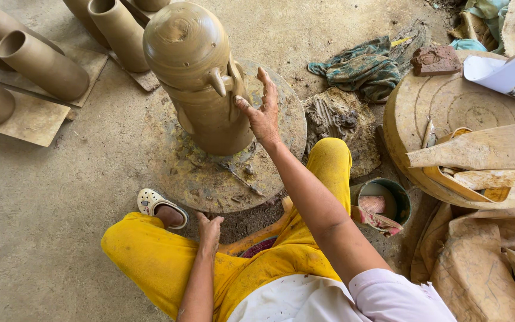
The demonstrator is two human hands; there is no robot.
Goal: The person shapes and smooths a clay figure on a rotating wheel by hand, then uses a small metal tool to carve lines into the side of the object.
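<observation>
The tall clay vessel (201,77) stands upright on a round turning slab (222,173) set on the dirt floor, just ahead of the seated person's knees. The right hand (262,113) is at the vessel's right flank, fingers (266,83) spread wide, the thumb touching the small handle lug (219,80) that juts from its shoulder; it grips nothing. The left hand (208,229) rests flat and loose on the yellow trouser leg, holding nothing. The clay looks soft, so a firm push of the thumb could bend or tear the lug off, or dent the wall behind it; a sideways shove high up could also tilt the tall body on its slab, since it is narrow for its height. The vessel is olive-brown, smooth and matt, with a domed closed top that bears a faint swirl mark, a ridge under the dome, and a straight body that widens a little toward the base. Scraps of clay and a thin stick (239,177) lie on the slab by its foot. Plain clay cylinders (43,65) lean on boards to the left, and a small green bucket (384,206) sits near the right knee.
</observation>
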